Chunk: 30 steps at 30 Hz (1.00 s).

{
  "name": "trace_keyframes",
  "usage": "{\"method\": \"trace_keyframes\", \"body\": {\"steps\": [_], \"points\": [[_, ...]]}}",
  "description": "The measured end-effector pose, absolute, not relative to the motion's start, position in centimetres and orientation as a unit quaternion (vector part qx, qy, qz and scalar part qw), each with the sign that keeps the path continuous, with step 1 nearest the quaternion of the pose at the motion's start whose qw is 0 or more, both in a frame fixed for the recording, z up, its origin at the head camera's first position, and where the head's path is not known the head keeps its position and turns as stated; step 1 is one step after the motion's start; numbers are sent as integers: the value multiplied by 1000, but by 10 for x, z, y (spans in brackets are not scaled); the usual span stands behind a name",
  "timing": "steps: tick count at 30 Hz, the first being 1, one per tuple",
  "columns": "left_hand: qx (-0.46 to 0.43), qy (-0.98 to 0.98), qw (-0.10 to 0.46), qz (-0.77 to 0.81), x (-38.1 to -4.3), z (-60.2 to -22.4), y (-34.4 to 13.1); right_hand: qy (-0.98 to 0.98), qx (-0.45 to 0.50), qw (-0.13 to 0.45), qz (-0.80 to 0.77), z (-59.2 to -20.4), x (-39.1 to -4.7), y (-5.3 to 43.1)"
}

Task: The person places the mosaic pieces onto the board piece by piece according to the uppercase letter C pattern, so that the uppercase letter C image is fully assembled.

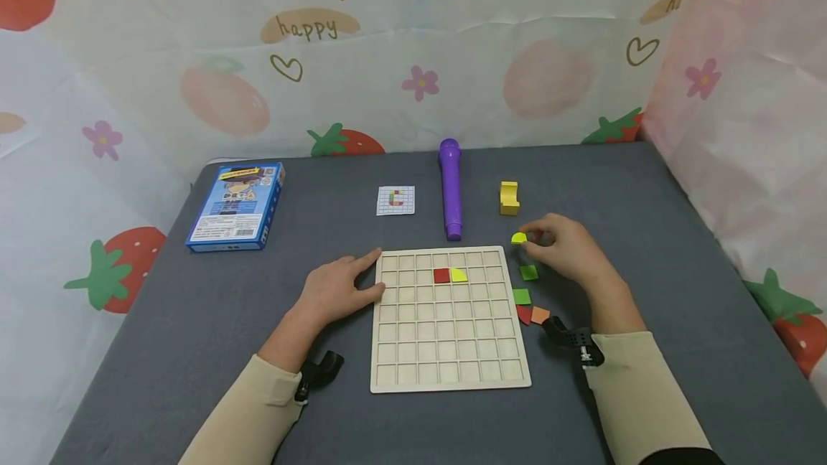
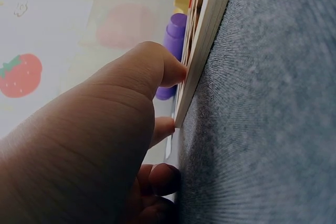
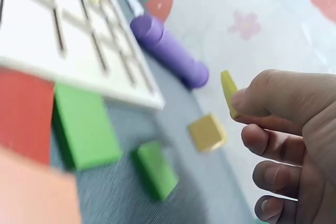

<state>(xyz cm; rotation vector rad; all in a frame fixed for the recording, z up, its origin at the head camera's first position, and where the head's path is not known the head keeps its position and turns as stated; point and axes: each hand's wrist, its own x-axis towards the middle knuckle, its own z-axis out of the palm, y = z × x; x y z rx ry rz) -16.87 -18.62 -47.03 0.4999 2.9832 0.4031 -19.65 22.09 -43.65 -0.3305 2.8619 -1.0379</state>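
Observation:
My right hand (image 1: 563,246) pinches a small yellow tile with a rounded edge (image 3: 228,94) between thumb and index finger, above the cloth to the right of the grid board. Its other fingers are loosely bent. The pale wooden grid board (image 1: 450,375) lies flat, with a red square tile (image 1: 441,276) and a yellow quarter-round tile (image 1: 459,275) side by side in its second row. At the board's left edge rests my left hand (image 1: 332,289), index fingertip by the far corner and thumb lower down, the two spread apart.
Beside the board's right edge lie two green tiles (image 1: 521,297), a red one (image 1: 524,314) and an orange one (image 1: 540,316). Behind stand a yellow notched block (image 1: 509,198), a purple microphone-shaped stick (image 1: 451,189) and a pattern card (image 1: 395,201). A blue box (image 1: 236,207) lies far left.

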Motion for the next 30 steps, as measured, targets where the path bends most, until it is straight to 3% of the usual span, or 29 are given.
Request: {"method": "trace_keyframes", "body": {"steps": [16, 30], "points": [[160, 979, 43, 122, -169, -470, -184, 921, -203, -58, -329, -395, -174, 171], [163, 978, 46, 121, -168, -469, -183, 928, -225, -46, -293, -415, -152, 107]]}}
